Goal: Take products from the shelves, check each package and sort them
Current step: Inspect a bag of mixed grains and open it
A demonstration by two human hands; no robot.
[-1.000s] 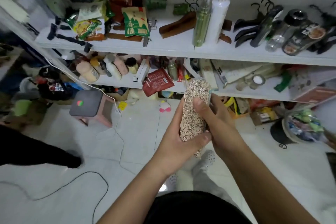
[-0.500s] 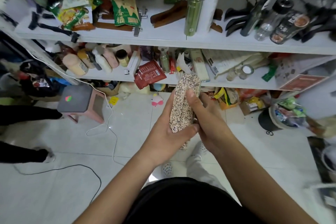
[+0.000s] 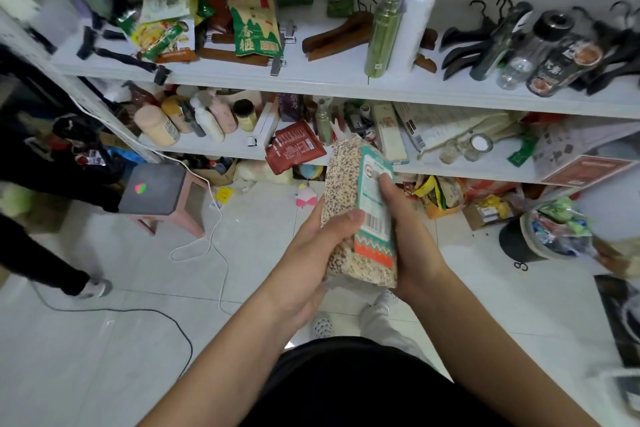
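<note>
Holds grain pack point(image 3: 341, 191) upright, label point(image 3: 374, 215) up for checking: left hand point(image 3: 311, 260) clamped low on it, right hand point(image 3: 408, 239) gripping its right side.

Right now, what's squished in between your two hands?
A long clear pack of mixed grains with a teal label, gripped between the left hand and the right hand. The head view shows it.

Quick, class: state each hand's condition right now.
Left hand: closed, holding the mixed-grain pack.
Right hand: closed, holding the same pack.
</note>
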